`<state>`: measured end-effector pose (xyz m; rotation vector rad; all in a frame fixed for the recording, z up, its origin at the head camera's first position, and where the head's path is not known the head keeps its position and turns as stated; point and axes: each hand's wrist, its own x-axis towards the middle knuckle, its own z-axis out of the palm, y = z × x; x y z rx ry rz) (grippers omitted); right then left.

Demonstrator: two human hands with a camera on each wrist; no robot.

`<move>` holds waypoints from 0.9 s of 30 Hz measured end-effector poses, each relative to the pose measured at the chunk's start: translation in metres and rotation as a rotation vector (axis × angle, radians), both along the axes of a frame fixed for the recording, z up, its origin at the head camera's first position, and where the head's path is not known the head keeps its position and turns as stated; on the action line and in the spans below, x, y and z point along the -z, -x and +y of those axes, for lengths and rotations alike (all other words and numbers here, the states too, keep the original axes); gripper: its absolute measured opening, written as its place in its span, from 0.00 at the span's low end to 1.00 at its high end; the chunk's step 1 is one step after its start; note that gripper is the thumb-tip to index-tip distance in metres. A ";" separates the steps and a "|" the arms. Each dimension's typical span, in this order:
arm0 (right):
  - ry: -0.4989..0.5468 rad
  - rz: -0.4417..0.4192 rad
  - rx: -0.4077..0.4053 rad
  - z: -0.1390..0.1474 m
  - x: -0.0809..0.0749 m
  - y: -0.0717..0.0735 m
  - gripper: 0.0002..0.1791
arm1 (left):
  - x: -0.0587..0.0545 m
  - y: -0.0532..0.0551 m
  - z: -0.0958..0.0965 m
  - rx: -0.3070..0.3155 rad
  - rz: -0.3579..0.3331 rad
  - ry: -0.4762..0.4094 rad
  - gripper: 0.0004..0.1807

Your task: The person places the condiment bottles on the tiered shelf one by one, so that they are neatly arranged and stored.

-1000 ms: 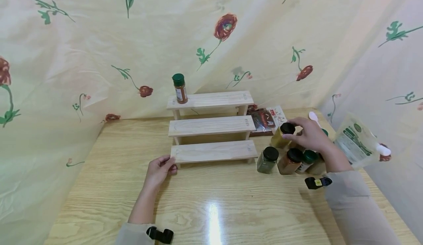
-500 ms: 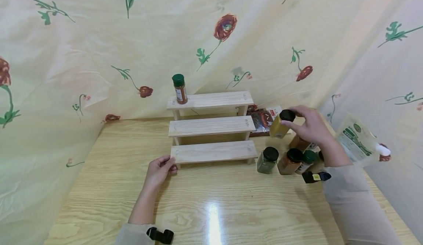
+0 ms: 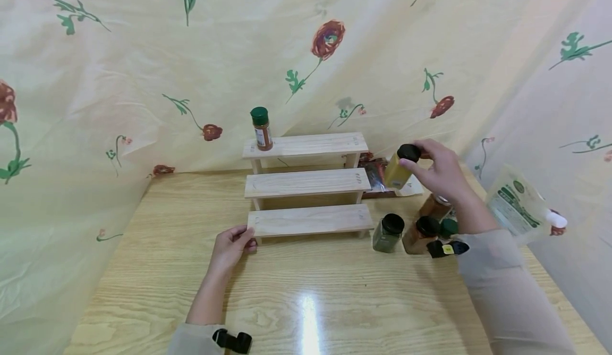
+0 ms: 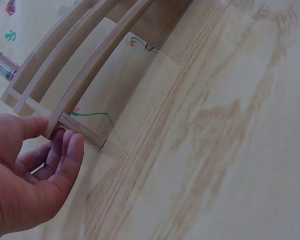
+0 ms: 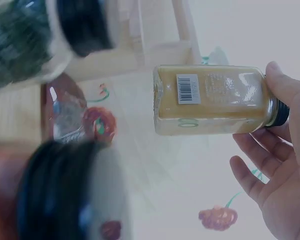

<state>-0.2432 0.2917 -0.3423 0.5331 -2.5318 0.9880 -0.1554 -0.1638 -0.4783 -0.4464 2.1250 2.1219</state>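
Right hand: pinches yellow jar, aloft | Left hand: pinches 3-tier rack

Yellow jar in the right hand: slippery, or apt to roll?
Yellow jar: probably rigid and slippery, judging by its glossy, clear walls. Its flat sides should resist rolling. The right hand grips near the lid, so the base may swing.

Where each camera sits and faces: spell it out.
Head: on the head, facing forward and down at the three-tier wooden rack; left hand, right hand and forearms show.
Left wrist: on that wrist, facing the rack's end; left hand shows.
Right wrist: on that wrist, facing the yellow spice jar; right hand shows.
Head and right wrist both show the jar.
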 end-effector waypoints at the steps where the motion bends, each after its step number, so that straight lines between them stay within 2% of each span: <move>1: 0.005 0.019 -0.011 -0.002 -0.001 0.002 0.21 | 0.000 0.000 0.000 0.000 0.000 0.000 0.23; 6: 0.010 0.075 -0.025 -0.015 -0.011 0.009 0.21 | 0.000 0.000 0.000 -0.001 0.003 0.003 0.22; 10: 0.008 0.090 -0.023 -0.025 -0.019 0.014 0.20 | 0.000 0.001 0.000 -0.008 0.004 0.009 0.22; 16: 0.020 0.100 -0.064 -0.039 -0.029 0.022 0.20 | 0.000 0.003 -0.001 -0.007 0.015 0.008 0.23; 27: 0.066 0.098 -0.133 -0.067 -0.033 0.035 0.20 | 0.002 0.002 0.000 -0.008 0.005 -0.003 0.23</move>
